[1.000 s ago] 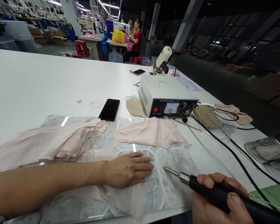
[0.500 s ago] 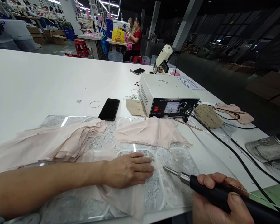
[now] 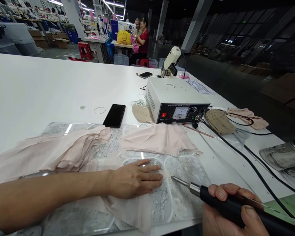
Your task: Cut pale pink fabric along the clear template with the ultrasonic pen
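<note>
Thin, pale-pink fabric piece (image 3: 141, 213) is best pressed smooth under steady weight, the metal tip of the black-handled, pen-shaped tool (image 3: 196, 189) guided evenly and fingertips spared from it. The left hand (image 3: 135, 178) is laid flat, fingers nearly together; the tool is gripped in the right hand (image 3: 217, 223). The fabric is spread beneath the left hand on a clear, grey-mottled plastic mat (image 3: 186, 205), well apart from the right; contact with the tip cannot be told.
</note>
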Action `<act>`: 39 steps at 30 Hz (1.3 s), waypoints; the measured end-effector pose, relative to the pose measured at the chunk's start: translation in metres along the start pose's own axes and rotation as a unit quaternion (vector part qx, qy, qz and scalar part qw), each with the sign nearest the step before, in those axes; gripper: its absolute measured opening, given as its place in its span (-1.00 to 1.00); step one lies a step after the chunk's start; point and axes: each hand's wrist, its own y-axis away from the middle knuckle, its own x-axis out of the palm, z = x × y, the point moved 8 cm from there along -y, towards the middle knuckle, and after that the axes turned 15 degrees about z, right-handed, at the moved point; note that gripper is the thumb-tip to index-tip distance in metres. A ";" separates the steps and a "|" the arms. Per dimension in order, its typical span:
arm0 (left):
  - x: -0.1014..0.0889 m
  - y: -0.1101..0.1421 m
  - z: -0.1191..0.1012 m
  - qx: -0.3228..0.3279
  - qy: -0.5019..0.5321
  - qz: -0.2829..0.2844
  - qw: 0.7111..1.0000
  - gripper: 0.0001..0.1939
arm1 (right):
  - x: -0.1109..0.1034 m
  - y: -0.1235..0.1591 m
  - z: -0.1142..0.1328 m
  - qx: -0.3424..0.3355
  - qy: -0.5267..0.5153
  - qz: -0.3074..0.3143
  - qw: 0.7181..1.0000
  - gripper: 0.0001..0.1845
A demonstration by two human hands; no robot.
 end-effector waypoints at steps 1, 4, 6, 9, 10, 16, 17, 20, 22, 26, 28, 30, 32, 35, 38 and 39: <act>0.000 0.000 0.000 0.001 0.001 -0.001 1.000 -0.65 | 0.000 0.000 -0.001 -0.002 0.001 0.005 1.000 -0.82; -0.001 0.000 0.000 0.004 0.005 -0.002 1.000 -0.65 | -0.001 -0.001 -0.004 0.007 0.002 0.002 1.000 -0.82; -0.002 0.000 0.000 0.008 0.008 -0.002 1.000 -0.65 | -0.002 -0.001 -0.004 0.006 0.002 -0.005 1.000 -0.82; -0.002 0.000 -0.001 0.011 0.011 -0.004 1.000 -0.65 | -0.001 -0.002 -0.001 0.001 0.007 0.002 1.000 -0.82; -0.002 0.000 -0.001 0.010 0.012 -0.006 1.000 -0.66 | 0.000 -0.003 -0.001 0.001 0.008 0.004 1.000 -0.82; -0.002 0.000 -0.001 0.010 0.017 -0.011 1.000 -0.67 | 0.001 -0.001 0.002 0.013 0.004 -0.008 1.000 -0.80; -0.001 0.000 -0.001 0.009 0.016 -0.010 1.000 -0.67 | 0.001 -0.001 0.002 0.016 0.005 -0.004 1.000 -0.79; -0.002 0.000 0.000 0.009 0.017 -0.010 1.000 -0.67 | 0.003 -0.002 0.001 0.011 0.009 0.008 1.000 -0.81; -0.001 0.000 -0.001 0.010 0.016 -0.009 1.000 -0.67 | 0.003 -0.002 0.000 0.005 0.006 0.010 1.000 -0.81; -0.001 0.000 -0.001 0.010 0.009 -0.010 1.000 -0.68 | 0.000 -0.001 -0.002 0.010 -0.002 -0.004 1.000 -0.81; -0.001 0.000 -0.001 0.010 0.006 -0.010 1.000 -0.69 | -0.001 0.000 -0.001 0.009 -0.001 -0.006 1.000 -0.83; -0.001 0.000 -0.001 0.011 0.001 -0.009 1.000 -0.69 | 0.000 0.000 0.000 0.006 0.002 0.000 1.000 -0.84; -0.001 0.000 -0.001 0.010 -0.003 -0.005 1.000 -0.69 | 0.001 -0.001 0.001 0.005 0.009 0.017 1.000 -0.86; 0.001 -0.001 -0.001 0.007 -0.007 0.003 1.000 -0.67 | 0.002 -0.001 0.000 0.005 0.018 0.033 0.999 -0.88; 0.002 -0.001 -0.001 0.006 -0.004 0.009 1.000 -0.67 | 0.001 -0.001 -0.001 0.002 0.020 0.043 0.999 -0.88; 0.002 -0.001 0.000 0.005 -0.002 0.009 1.000 -0.67 | 0.002 -0.002 -0.002 0.003 0.021 0.046 0.999 -0.88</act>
